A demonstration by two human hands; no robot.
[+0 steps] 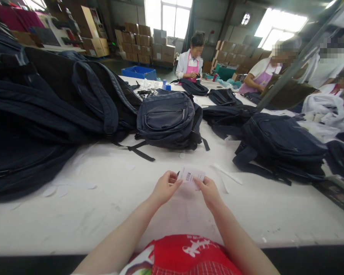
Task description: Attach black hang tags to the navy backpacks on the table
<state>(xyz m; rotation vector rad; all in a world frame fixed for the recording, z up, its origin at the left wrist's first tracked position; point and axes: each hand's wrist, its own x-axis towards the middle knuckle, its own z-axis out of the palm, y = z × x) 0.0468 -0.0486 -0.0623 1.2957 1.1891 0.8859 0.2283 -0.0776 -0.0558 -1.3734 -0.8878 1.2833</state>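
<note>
Between my two hands, just above the white table, is a small white tag [190, 175] printed with a barcode. My left hand [166, 186] pinches its left end, where a bit of something dark shows behind the fingers. The right end is gripped between thumb and fingers of my right hand [209, 190]. Beyond the hands stands a dark blue backpack [166, 114], its straps trailing on the table toward me.
A large pile of dark backpacks [46, 110] fills the left side. Another backpack [283, 143] lies at right, near white plastic bags [326, 112]. Paper scraps [61, 190] and white strips [227, 173] lie on the table [103, 221]. Co-workers [190, 63] stand across it.
</note>
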